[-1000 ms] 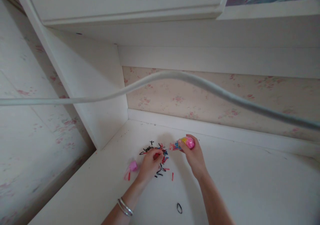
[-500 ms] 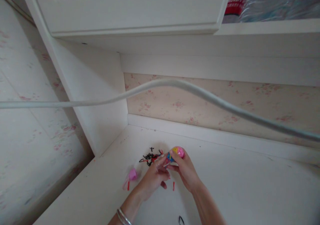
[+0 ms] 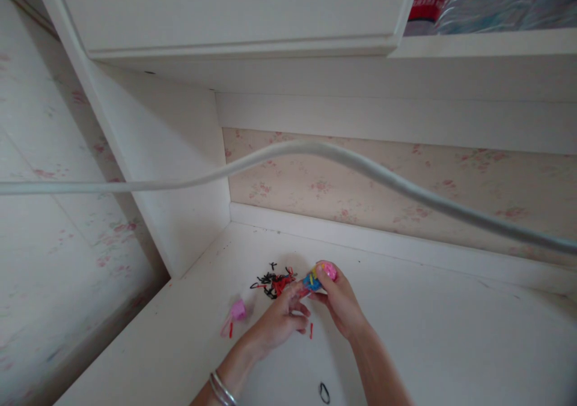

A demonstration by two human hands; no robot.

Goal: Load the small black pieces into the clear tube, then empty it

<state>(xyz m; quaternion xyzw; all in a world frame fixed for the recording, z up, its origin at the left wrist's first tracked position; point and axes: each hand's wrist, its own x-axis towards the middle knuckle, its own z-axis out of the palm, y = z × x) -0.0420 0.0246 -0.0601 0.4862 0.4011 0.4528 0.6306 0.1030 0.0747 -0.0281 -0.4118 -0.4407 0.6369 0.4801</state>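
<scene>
My right hand (image 3: 340, 301) is closed around a small clear container (image 3: 312, 281) filled with bright blue, yellow and pink bits that look like small elastic hair bands. The container tilts, its pink end up and to the right. At its lower left end, the fingers of my left hand (image 3: 285, 317) are bent against it, and some red shows between them. Just beyond my left fingers lies a loose heap of black and red hair bands (image 3: 274, 284). A pink cap with a loop (image 3: 238, 310) lies to the left on the white desk (image 3: 433, 346).
A red strip (image 3: 311, 331) lies below my hands, and another red strip (image 3: 231, 330) beside the pink cap. One black band (image 3: 324, 393) is near the front. A pale cable or bar (image 3: 306, 148) crosses the view above the desk. White cabinets (image 3: 243, 18) overhang it.
The container has turned slightly in my right hand, showing more blue and yellow. My left fingers have shifted a little down its end, uncovering more red bands in the heap.
</scene>
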